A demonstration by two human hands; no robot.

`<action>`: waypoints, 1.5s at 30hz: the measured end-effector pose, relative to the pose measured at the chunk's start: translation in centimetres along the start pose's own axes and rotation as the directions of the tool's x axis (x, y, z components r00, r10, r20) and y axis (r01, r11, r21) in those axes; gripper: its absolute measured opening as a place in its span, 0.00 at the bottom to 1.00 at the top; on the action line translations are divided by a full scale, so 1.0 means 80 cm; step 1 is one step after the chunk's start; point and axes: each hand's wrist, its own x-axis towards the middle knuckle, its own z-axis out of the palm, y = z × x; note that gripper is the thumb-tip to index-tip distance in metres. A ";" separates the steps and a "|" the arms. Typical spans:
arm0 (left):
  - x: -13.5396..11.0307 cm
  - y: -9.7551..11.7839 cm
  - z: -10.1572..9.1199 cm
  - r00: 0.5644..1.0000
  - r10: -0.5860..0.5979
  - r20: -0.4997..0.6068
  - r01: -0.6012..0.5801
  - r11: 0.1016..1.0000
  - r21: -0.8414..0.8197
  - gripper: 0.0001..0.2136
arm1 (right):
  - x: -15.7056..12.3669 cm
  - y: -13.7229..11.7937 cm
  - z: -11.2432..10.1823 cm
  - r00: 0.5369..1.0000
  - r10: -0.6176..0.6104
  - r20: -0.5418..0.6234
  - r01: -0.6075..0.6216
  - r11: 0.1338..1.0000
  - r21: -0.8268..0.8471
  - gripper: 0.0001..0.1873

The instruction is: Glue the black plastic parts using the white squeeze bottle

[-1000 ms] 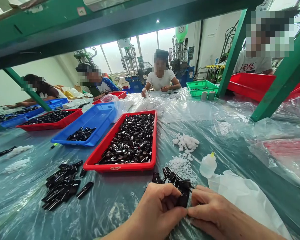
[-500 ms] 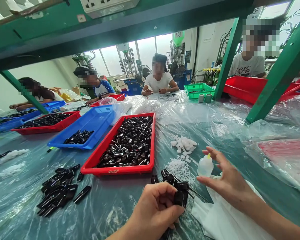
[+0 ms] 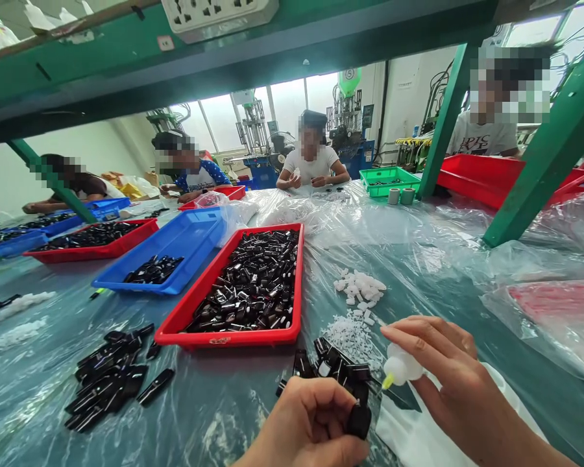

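Observation:
My left hand (image 3: 311, 425), low in the middle, pinches a glossy black plastic part (image 3: 359, 420) between thumb and fingers. In my right hand (image 3: 455, 370) is a small white squeeze bottle (image 3: 403, 364), tipped so its yellow nozzle points down and left toward the black part. A gap separates the nozzle from the part. Just beyond my left hand lies a loose heap of black parts (image 3: 338, 363). Behind that heap are a pile of small white pieces (image 3: 353, 334) and a pile of larger white pieces (image 3: 360, 287). A white cloth (image 3: 403, 428) lies under my right hand.
A red tray (image 3: 299, 285) full of black parts stands ahead, beside a blue tray (image 3: 194, 240) holding fewer. More black parts (image 3: 109, 379) lie at left. A green shelf post (image 3: 535, 155) rises on the right. Several people sit around the plastic-covered table (image 3: 418, 253).
My right hand has closed around the bottle and tipped it from upright to nozzle-down. My left hand has shifted slightly right and down with the black part.

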 end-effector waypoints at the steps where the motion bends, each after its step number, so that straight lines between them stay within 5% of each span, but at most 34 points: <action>1: -0.001 0.001 0.000 1.000 -0.009 0.018 0.010 1.000 -0.017 0.06 | 0.000 0.000 -0.001 1.000 -0.017 0.002 0.017 1.000 -0.018 0.24; 9: -0.010 0.015 0.003 0.998 -0.046 0.043 0.051 0.991 -0.126 0.11 | 0.007 -0.008 -0.008 0.998 -0.020 -0.068 0.017 0.999 -0.046 0.23; 22: -0.003 0.001 -0.004 0.992 -0.047 0.116 0.066 0.984 -0.167 0.14 | -0.001 -0.018 -0.007 0.996 0.025 -0.089 -0.030 0.998 -0.054 0.16; 45: -0.008 0.010 -0.003 0.982 -0.103 0.157 0.144 0.951 -0.273 0.10 | 0.001 -0.026 -0.015 0.985 -0.136 -0.104 0.142 0.988 0.055 0.19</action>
